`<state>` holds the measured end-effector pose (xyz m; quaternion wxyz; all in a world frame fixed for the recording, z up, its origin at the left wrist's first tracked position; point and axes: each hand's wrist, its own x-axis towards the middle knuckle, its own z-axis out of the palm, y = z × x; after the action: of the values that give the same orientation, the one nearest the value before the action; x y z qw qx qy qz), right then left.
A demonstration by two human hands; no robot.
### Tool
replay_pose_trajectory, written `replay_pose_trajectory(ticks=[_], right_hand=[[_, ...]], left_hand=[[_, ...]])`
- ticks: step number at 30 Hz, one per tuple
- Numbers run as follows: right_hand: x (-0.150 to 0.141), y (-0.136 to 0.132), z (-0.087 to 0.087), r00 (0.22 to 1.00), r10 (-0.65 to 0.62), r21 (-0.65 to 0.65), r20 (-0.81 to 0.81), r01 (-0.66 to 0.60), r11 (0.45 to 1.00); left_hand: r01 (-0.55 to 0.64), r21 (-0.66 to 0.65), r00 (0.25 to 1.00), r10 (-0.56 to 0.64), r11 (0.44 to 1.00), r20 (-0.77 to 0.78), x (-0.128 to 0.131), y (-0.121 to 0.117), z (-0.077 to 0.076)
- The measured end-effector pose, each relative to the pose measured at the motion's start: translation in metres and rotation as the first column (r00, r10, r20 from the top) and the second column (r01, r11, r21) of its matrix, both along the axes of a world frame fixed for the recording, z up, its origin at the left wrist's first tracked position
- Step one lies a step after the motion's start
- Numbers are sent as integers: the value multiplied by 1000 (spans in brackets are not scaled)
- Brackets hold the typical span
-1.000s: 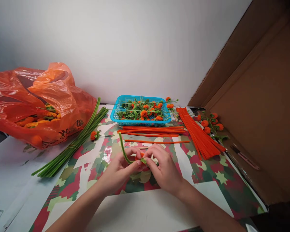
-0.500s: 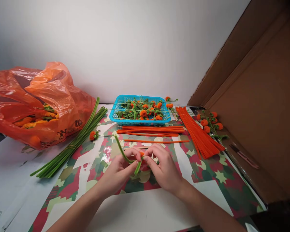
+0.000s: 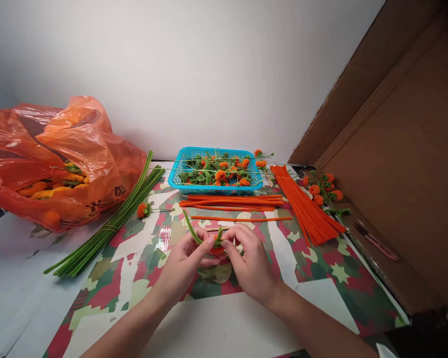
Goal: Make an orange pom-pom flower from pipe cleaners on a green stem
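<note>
Over the near middle of the table, my two hands meet around a small orange fuzzy pumpkin point(image 3: 217, 250), partly covered by fingers. My left hand point(image 3: 188, 256) is closed, its thumb and fingertips pinching a green pipe cleaner point(image 3: 191, 227) whose long end curves up past the fingers. My right hand point(image 3: 251, 258) is closed on the pumpkin's other side, thumb pressed near the green piece on top. A short green end stands upright between the hands. Just behind the fingers lies a thin pale stick point(image 3: 216, 229).
A blue basket point(image 3: 216, 190) holds orange pieces and green leaves. Orange pipe cleaners point(image 3: 306, 204) lie right, more point(image 3: 231, 201) before the basket. Green pipe cleaners point(image 3: 108, 228) and an orange plastic bag point(image 3: 112, 149) are left. A cutter point(image 3: 377, 242) lies by the cardboard point(image 3: 403, 174).
The short green end, which pointed down toward me, now stands up over the orange pumpkin. My hands have shifted only slightly.
</note>
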<state>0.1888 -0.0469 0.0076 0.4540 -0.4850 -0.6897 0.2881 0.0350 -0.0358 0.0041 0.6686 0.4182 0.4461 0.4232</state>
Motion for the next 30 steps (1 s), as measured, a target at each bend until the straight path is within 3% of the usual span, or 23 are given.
replay_pose_trajectory(ticks=[4,9,12,14,16,18,20,21,22,23,24,25,26,28,30], right_hand=[[1,1,-3,997,4,98,72,-11,995],[3,2,-5,986,22,230,167,-61,971],[0,1,-5,993,-1,188,119,-21,982],[-4,-1,-6,999,-32,67,9,32,997],[-8,-2,-6,985,-58,-142,-164,35,989],[-9,-1,-5,922,-73,-388,-380,-88,917],[-6,1,-3,821,-93,-570,-564,-305,763],[-3,2,-2,772,-112,-622,-626,-408,668],[-1,3,-1,733,-135,-653,-667,-488,578],[2,5,0,706,-156,-668,-691,-542,510],[4,5,1,694,-160,-671,-702,-569,476],[6,6,2,703,-149,-670,-695,-559,489],[7,6,2,740,-124,-666,-662,-504,550],[8,5,3,863,-70,-575,-501,-271,772],[7,3,3,960,-60,-286,-273,-22,958]], left_hand=[[29,-141,995,-16,990,94,-2,3,1],[50,-101,997,-44,994,61,-5,4,3],[33,26,999,-32,999,-32,-4,2,4],[-28,235,984,68,972,-165,-3,0,2],[-34,511,935,208,859,-286,-3,-3,-3],[40,746,883,326,665,-338,-5,-5,-9],[143,869,860,375,473,-346,-7,-6,-14],[178,895,861,377,408,-343,-7,-6,-15],[192,904,866,368,381,-339,-7,-6,-15],[184,897,872,355,402,-337,-6,-5,-14],[146,871,881,340,469,-330,-5,-5,-11],[79,818,894,323,570,-312,-4,-4,-9],[-1,726,910,302,688,-284,-2,-3,-6],[-121,457,952,233,881,-196,0,-1,-1],[-139,195,984,157,971,-80,0,2,2]])
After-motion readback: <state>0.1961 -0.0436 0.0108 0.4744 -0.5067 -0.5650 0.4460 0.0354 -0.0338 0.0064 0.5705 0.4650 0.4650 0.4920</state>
